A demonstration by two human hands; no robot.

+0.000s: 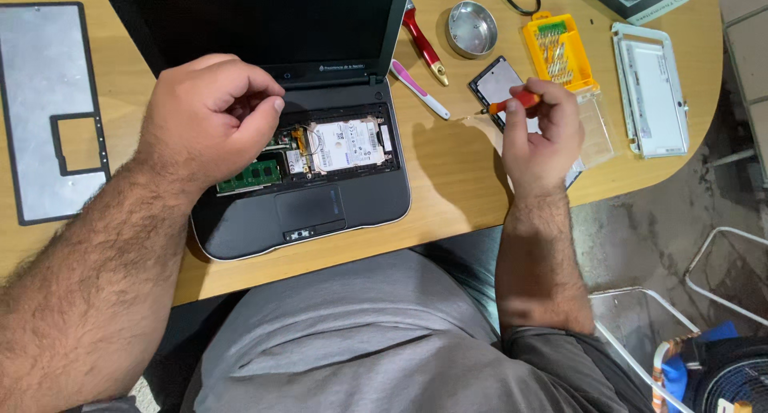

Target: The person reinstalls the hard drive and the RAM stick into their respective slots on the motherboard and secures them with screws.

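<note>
Now, head view, one moment, as I read it from my station.
Left hand: left hand (210, 113) is curled into a loose fist over the upper left of the opened laptop (304, 213); fingertips pinched together, but I cannot tell whether anything sits between them.
Right hand: right hand (540, 133) is clenched around a small orange-handled screwdriver (512, 103), tip pointing left, held above the table to the right of the laptop.
Laptop interior: keyboard cover is off; a silver hard drive (346, 143) lies in its bay, a green memory module (250, 175) just left of it, partly under the left hand.
Table: wooden table (448, 181) carries the removed keyboard frame (48, 109) at far left.
Near right hand: yellow bit case (560, 51), round metal dish (471, 29), red-handled tool (424, 43), pink-and-white tool (420, 89).
</note>
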